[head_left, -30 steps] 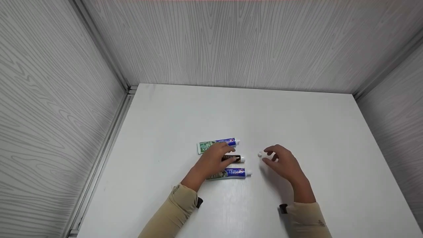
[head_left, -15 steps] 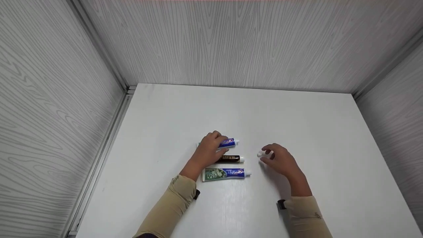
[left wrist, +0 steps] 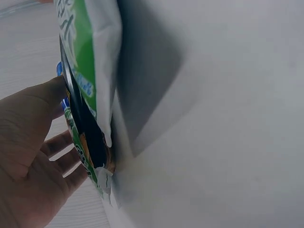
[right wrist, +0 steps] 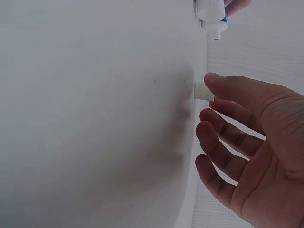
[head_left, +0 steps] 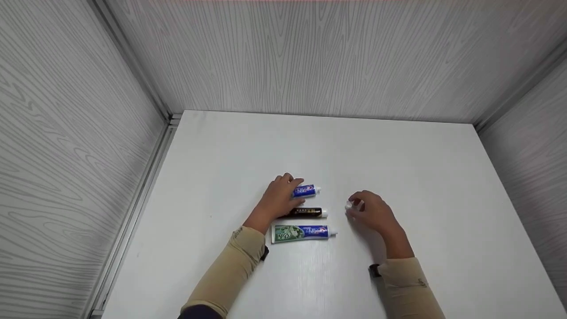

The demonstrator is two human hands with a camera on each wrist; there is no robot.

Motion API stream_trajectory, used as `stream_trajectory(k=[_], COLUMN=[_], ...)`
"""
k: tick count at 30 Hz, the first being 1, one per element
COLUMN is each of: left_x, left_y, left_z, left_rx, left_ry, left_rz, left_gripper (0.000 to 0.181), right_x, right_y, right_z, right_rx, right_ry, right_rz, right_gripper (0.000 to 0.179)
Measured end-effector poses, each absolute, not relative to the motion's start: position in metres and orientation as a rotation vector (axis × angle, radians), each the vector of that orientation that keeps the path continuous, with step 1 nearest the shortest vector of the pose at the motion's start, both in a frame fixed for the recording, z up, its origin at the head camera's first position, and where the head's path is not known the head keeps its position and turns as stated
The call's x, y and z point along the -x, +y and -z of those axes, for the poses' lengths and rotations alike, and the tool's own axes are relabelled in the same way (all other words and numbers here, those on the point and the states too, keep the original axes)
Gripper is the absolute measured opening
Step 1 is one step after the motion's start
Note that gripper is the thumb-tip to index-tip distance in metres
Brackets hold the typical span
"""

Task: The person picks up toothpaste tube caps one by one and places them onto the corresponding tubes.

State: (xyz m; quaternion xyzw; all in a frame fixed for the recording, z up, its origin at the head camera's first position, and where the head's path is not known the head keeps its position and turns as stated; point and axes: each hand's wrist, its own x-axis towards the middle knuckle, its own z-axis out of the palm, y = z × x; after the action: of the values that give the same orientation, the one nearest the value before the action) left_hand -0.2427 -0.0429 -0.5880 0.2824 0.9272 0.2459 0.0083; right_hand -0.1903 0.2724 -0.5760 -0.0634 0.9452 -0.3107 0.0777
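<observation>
Three tubes lie on the white table in the head view. My left hand [head_left: 278,197] grips the far green-and-blue toothpaste tube [head_left: 304,191] between thumb and fingers; its rear half is hidden. Nearer lies a dark brown tube [head_left: 305,213] with a white end, partly under the hand. Closest is another green-and-blue toothpaste tube [head_left: 301,232], its narrow white nozzle bare. Right of the tubes, my right hand [head_left: 372,212] pinches a small white cap [right wrist: 203,91] between thumb and index finger, at the table surface. The right hand's other fingers are loosely bent.
The white table [head_left: 421,168] meets a grey wood-grain wall [head_left: 292,57] at the back. Similar panels stand at left and right. A dark band [head_left: 374,270] shows at the right wrist.
My left hand has moved away from the near tubes to the far toothpaste tube. The right hand's thumb and index finger have drawn in on the white cap.
</observation>
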Motion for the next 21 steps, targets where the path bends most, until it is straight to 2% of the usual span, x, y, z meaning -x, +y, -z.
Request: stream_trajectory(k=[6,15,21], left_x=[0.2464,0.2455,0.2421], left_y=[-0.0403,-0.0355,-0.0359], left_z=[0.5908,0.5906,0.5898], left_rx=[-0.898,-0.869,-0.873], left_ry=[2.863,2.902,2.91], left_rz=[-0.738,-0.621,-0.58], left_gripper=[0.058,0.045,0.045], right_x=[0.1935,0.1956,0.1958], right_y=[0.2713,0.2698,0.2696], right_z=[0.5772,0.5774,0.578], right_rx=[0.179,0.161,0.161], right_ry=[2.819,2.807,2.812], right_rz=[0.924,0.928,0.932], right_gripper=[0.026,0.015,0.013])
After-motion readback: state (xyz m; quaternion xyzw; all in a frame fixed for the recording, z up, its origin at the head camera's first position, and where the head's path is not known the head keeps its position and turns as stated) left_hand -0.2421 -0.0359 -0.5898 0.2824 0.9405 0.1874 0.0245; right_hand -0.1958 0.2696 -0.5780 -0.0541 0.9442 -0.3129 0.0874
